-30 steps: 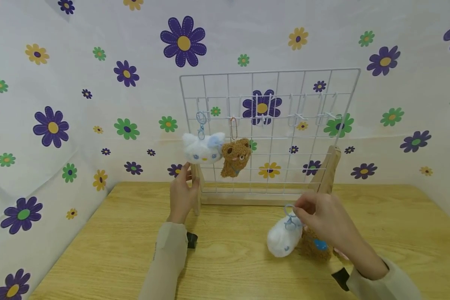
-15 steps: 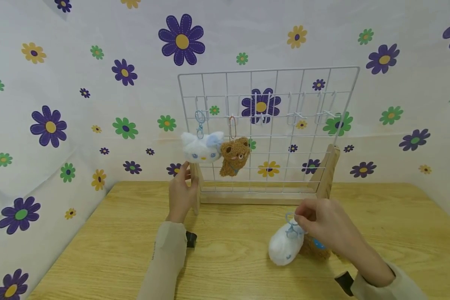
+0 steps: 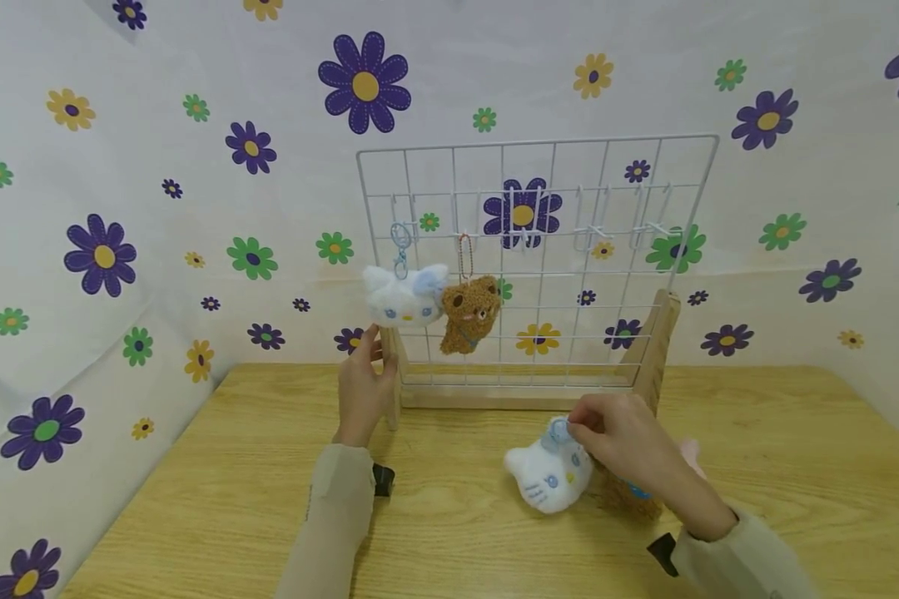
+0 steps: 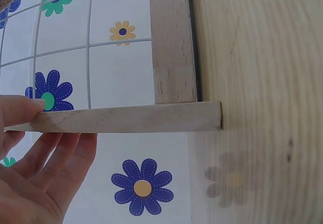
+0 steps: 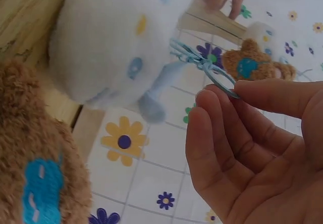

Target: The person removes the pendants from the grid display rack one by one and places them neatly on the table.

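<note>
Between thumb and fingertip, my right hand [image 3: 633, 441] pinches the light blue key ring [image 5: 220, 78] of a white plush cat keychain [image 3: 550, 481]. The cat's face with blue eyes and yellow nose turns toward the head camera, low over the table. My left hand [image 3: 363, 391] holds the wooden side leg [image 4: 146, 118] of the grid rack, thumb on one side and fingers on the other. A second white cat keychain [image 3: 404, 299] and a brown bear keychain [image 3: 470, 316] hang from hooks at the rack's left.
Partly behind my right forearm, another brown plush [image 3: 622, 495] lies on the wooden table [image 3: 449, 541], with a bit of pink [image 3: 691, 453] beside it. White hooks [image 3: 590, 229] line the wire grid [image 3: 539, 143]. A flowered cloth [image 3: 285, 83] hangs behind the rack.
The white cat in my right hand has turned from its side to show its face and shifted slightly left with the hand. My left hand stays on the rack leg.
</note>
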Demonstrator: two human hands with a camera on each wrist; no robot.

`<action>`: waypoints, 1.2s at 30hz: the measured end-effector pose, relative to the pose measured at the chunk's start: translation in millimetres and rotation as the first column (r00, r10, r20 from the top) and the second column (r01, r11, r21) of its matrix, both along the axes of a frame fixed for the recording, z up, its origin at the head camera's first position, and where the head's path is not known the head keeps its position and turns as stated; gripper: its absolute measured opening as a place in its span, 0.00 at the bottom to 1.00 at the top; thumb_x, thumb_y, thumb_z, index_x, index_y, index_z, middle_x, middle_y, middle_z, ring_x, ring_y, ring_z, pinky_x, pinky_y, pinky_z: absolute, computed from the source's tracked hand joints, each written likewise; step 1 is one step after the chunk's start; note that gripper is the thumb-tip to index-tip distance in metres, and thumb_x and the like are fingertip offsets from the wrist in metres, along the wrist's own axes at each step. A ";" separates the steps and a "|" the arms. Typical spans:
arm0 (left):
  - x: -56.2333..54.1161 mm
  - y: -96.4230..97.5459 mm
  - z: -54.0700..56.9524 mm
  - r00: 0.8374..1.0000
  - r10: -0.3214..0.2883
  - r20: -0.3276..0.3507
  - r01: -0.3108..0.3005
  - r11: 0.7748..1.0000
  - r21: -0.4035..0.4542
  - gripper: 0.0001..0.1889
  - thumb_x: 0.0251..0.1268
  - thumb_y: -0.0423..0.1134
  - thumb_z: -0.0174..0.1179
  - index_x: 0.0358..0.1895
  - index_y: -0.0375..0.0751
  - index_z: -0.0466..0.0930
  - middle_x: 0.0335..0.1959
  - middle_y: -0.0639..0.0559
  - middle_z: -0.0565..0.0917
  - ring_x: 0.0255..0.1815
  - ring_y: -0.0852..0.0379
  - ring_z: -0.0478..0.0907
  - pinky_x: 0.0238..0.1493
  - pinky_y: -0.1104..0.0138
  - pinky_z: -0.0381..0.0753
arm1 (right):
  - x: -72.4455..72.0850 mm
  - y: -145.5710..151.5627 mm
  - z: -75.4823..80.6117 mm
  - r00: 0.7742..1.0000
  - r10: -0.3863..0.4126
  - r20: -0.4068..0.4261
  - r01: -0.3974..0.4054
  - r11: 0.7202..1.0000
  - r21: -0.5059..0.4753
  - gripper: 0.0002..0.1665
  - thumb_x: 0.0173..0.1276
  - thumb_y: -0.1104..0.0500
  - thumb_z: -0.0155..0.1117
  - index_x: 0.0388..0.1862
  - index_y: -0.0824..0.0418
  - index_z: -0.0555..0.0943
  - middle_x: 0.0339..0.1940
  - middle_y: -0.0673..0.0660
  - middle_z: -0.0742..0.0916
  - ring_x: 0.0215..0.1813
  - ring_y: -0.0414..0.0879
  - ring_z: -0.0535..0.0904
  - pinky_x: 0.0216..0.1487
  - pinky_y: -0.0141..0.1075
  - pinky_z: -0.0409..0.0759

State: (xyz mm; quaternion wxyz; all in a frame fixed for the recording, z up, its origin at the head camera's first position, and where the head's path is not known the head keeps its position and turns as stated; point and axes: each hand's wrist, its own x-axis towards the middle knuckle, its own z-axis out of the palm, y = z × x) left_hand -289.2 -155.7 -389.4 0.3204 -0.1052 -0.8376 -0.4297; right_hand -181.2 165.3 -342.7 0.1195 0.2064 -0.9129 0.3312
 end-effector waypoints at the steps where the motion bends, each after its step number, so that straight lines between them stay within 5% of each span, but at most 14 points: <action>1: -0.1 0.3 -0.3 1.000 -0.001 0.000 0.001 1.000 0.002 0.25 0.65 0.24 0.63 0.65 0.25 0.71 0.50 0.29 0.84 0.46 0.34 0.85 0.50 0.44 0.83 | -1.3 -0.4 -1.8 1.000 0.001 -0.004 -0.001 1.000 0.003 0.05 0.62 0.71 0.69 0.29 0.64 0.85 0.22 0.47 0.83 0.25 0.38 0.73 0.24 0.31 0.74; 26: 3.9 0.8 2.1 1.000 0.007 0.020 -0.008 1.000 0.020 0.25 0.65 0.24 0.63 0.66 0.27 0.72 0.49 0.29 0.85 0.47 0.35 0.84 0.49 0.43 0.83 | -20.8 -6.4 -23.2 0.999 -0.047 0.006 0.046 0.990 0.136 0.05 0.62 0.71 0.67 0.29 0.63 0.84 0.23 0.50 0.81 0.25 0.41 0.71 0.23 0.33 0.72; 36: 1.3 1.1 1.0 0.999 0.007 0.035 -0.007 1.000 0.012 0.26 0.66 0.25 0.63 0.67 0.29 0.72 0.51 0.30 0.84 0.47 0.35 0.84 0.50 0.44 0.83 | -21.8 -5.7 -28.2 0.993 -0.016 -0.121 0.042 0.976 0.214 0.10 0.57 0.76 0.68 0.23 0.63 0.81 0.21 0.51 0.80 0.24 0.41 0.70 0.22 0.31 0.72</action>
